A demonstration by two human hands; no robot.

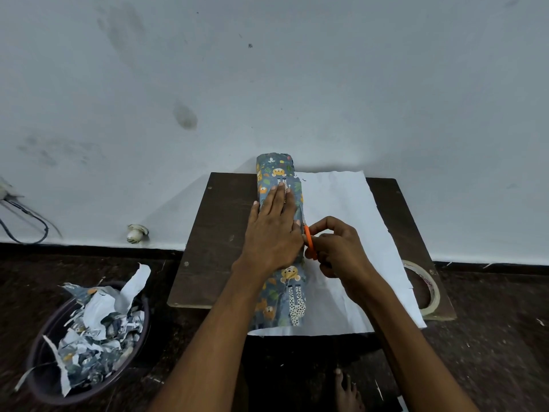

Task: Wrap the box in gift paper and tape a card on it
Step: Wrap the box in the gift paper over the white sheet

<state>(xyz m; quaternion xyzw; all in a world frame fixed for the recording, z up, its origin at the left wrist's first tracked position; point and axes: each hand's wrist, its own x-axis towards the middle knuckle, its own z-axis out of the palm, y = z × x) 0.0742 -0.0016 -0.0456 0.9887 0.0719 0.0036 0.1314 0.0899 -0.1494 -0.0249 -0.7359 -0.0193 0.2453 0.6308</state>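
Note:
Blue gift paper (282,295) printed with animals is folded over the box on a small dark wooden table (219,233). The paper's white underside (341,203) spreads to the right. My left hand (273,230) lies flat on the wrapped part with straight fingers and presses it down. My right hand (335,251) grips orange-handled scissors (309,242) right at the edge of the fold, beside my left hand. The blades are hidden. No card is in view.
A roll of clear tape (424,286) lies at the table's right edge. A dark round bin (86,337) full of paper scraps stands on the floor at the left. A white wall rises right behind the table. My bare foot (347,391) shows below.

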